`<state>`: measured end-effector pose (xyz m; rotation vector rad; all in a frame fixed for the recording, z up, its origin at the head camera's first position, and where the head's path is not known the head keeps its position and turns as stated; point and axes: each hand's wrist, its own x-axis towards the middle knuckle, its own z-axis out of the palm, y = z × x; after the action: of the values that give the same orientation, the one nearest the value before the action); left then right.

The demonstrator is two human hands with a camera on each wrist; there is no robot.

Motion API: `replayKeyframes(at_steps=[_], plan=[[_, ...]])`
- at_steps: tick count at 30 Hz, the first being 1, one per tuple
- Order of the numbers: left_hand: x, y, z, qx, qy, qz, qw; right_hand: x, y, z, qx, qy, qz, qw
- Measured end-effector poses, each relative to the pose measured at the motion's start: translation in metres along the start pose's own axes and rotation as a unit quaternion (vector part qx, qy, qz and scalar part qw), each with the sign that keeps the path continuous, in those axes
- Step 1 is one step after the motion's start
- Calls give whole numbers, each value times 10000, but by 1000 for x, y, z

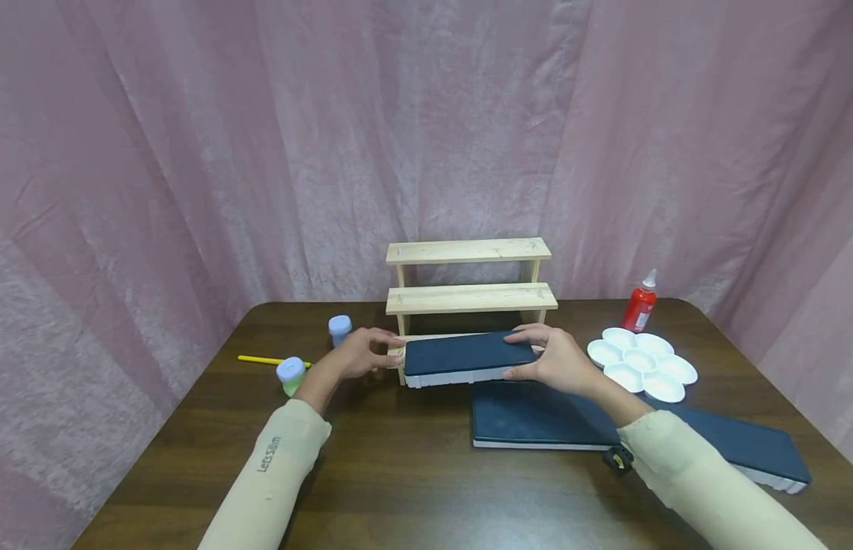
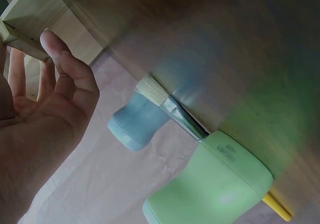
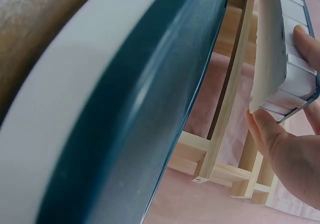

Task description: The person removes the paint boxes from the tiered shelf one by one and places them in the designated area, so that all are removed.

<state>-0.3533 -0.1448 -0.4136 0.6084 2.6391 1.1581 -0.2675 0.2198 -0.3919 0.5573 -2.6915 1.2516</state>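
A flat white box with a dark blue lid [image 1: 460, 354] is held at its right end by my right hand [image 1: 562, 360], thumb at the front and fingers on top. In the right wrist view the box's ribbed white side [image 3: 295, 79] and pale underside show. It is tilted in front of the lowest step of a three-step wooden stand [image 1: 470, 298]; whether it touches the step I cannot tell. My left hand [image 1: 353, 353] grips the left end of that lowest step. In the left wrist view its fingers bend round the wooden corner [image 2: 27, 44].
On the left are a green jar [image 1: 291, 376], a blue jar [image 1: 340, 328] and a yellow-handled paintbrush [image 1: 261, 359]. A larger dark-lidded box [image 1: 536, 416], another long one [image 1: 749, 439], a white flower-shaped palette [image 1: 642, 363], a red bottle [image 1: 639, 307] and a small black object [image 1: 618, 459] lie right.
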Motion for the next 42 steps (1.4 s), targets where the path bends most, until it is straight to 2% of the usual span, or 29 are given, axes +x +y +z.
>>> replayKeyframes(at_steps=[10,17,23,33,42], plan=[[0,1,0,129,51,22,9999,-6,-7,3,83,-92,32,9999],[1,0,1,209,25,-99,9997,-9,-8,7,134,-150,-18,9998],[3,-1,2,261,41,-95,9996,-9,-9,13,414,-225,-126,9988],[2,2,0,219,21,-254,9994,-9,-18,22,311,-367,-457,9978],[1,2,-1,143,65,-261,9995,-7,-19,29,396,-529,-525,9964]])
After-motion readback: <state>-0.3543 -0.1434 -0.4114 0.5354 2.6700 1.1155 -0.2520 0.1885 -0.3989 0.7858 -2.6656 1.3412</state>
